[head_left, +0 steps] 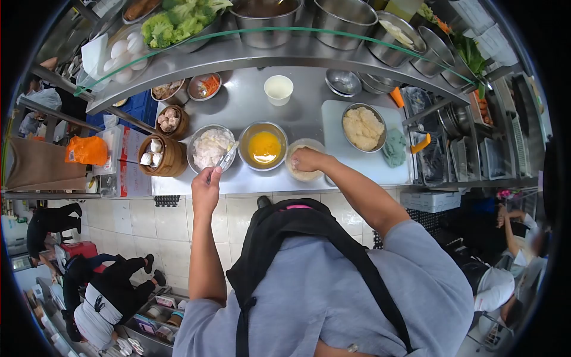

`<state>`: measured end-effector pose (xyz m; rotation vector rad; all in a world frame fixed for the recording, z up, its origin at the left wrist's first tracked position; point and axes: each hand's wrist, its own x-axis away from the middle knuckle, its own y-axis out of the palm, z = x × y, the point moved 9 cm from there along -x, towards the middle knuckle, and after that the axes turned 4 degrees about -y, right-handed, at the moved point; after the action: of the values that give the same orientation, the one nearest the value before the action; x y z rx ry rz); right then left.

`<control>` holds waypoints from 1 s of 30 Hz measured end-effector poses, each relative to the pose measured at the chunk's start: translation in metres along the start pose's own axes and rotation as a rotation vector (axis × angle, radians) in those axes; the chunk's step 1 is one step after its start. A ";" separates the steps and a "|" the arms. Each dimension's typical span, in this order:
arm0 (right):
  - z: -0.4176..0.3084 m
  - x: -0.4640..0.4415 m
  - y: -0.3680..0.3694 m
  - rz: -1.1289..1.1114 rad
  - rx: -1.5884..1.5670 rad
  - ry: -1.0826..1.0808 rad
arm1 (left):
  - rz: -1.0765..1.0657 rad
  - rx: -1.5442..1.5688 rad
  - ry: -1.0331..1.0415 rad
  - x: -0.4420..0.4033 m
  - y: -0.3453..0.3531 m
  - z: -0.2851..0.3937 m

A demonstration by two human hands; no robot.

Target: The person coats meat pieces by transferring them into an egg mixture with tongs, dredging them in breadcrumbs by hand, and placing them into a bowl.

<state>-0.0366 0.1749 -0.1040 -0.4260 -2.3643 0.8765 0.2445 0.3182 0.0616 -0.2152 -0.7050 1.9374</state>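
Surface (244, 98) with three bowls side by side near its front edge. The left bowl (190, 150) holds pale pieces (209, 146), the middle bowl (244, 146) a yellow liquid (265, 147), and the right bowl (307, 142) fine crumbs (303, 175). The left hand (205, 182) pinches a utensil (227, 157) whose far end lies at the left bowl's rim, beside the middle bowl; the right hand (307, 159) rests in the crumbs, fingers curled, anything gripped there being hidden. Probable faults: damp fingers could clump the crumbs; the utensil, poised between neighbours, could drip into the yellow liquid or catch a rim; uneven downward pressure could tip the right bowl and scatter its contents.
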 end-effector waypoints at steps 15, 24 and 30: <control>0.006 0.026 -0.030 0.203 0.161 -0.020 | -0.006 0.045 0.044 -0.004 0.002 -0.001; -0.013 0.032 -0.025 0.048 0.291 0.080 | -0.004 0.048 0.065 -0.001 0.006 -0.005; -0.029 0.052 -0.043 0.221 0.314 0.032 | 0.021 0.049 0.057 0.006 -0.004 -0.005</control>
<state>-0.0635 0.1828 -0.0359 -0.5726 -2.1272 1.3087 0.2470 0.3262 0.0606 -0.2483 -0.6194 1.9586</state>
